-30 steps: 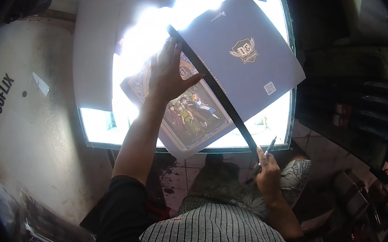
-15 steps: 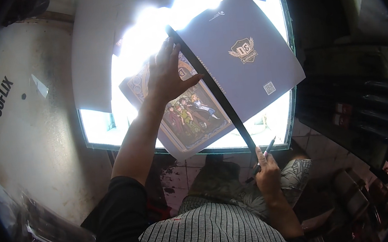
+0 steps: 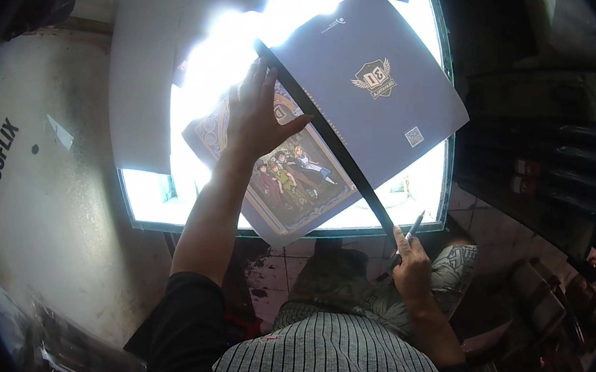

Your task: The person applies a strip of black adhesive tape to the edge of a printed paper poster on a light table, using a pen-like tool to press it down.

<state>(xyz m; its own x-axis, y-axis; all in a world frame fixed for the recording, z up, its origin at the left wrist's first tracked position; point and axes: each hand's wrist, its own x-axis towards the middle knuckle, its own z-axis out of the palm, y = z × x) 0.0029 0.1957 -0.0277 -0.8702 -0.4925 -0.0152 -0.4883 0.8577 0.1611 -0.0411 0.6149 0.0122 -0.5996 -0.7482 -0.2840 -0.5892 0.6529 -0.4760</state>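
A blue printed cover sheet point(image 3: 379, 135), with a framed picture of cartoon figures on its left part, lies aslant on a lit glass-topped table point(image 3: 426, 213). Across the sheet runs a long black straight strip point(image 3: 332, 134), like a ruler. My left hand point(image 3: 252, 122) lies flat against the strip's far part, thumb stretched out onto it and fingers extended. At the near end, past the table's front edge, my right hand point(image 3: 412, 268) has its index finger along the strip. A slim pen-like tool point(image 3: 416, 223) pokes out of that closed hand; its tip's kind is unclear.
Large pale sheets point(image 3: 141, 86) overlap the table's left and far sides. A worn whitish panel point(image 3: 47, 188) with dark lettering stands at the left. Dark stacked rolls or tubes point(image 3: 560, 150) sit at the right, and cartons point(image 3: 538, 299) lie on the tiled floor.
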